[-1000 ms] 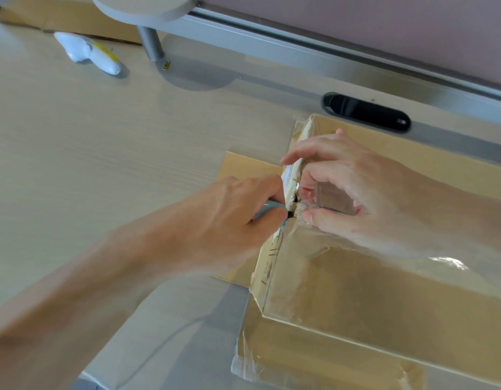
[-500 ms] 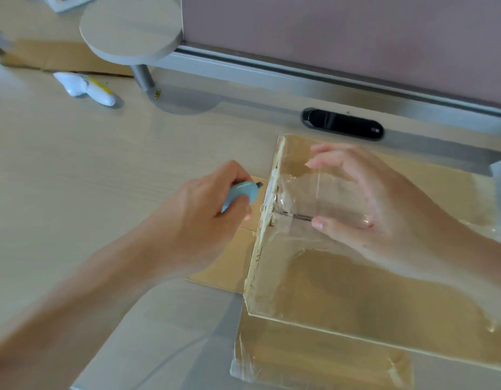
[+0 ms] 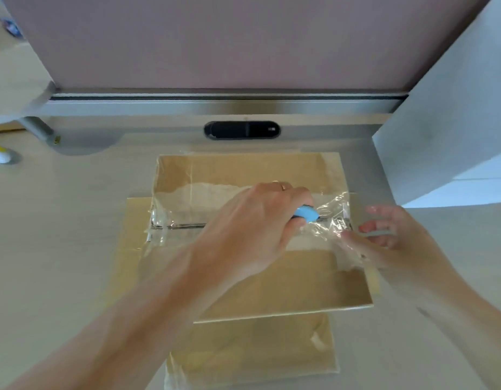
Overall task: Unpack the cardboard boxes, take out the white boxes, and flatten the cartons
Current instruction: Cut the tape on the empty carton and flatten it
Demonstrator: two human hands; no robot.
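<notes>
Brown cardboard fills the middle of the pale wooden surface (image 3: 60, 235). A closed carton (image 3: 243, 170) sits there with its top facing up, resting on flattened cardboard (image 3: 252, 347) that sticks out at its left and near sides. Clear tape (image 3: 215, 204) covers the carton's centre seam, smooth at the left end and crumpled at the right. A dark line runs along the seam left of the left hand (image 3: 252, 229).

That hand reaches over the carton, its fingers curled tightly round a blue cutter (image 3: 307, 213) whose tip meets the crumpled tape. The right hand (image 3: 384, 235) sits at the carton's right edge, its fingers (image 3: 381, 212) spread and loose, its thumb against the tape. The hand is blurred, so any finer contact cannot be told.

A large white box (image 3: 446, 122) stands at the far right of the surface, apart from the carton. Behind the carton are a black slot (image 3: 242, 130) and a mauve partition (image 3: 215, 38).
</notes>
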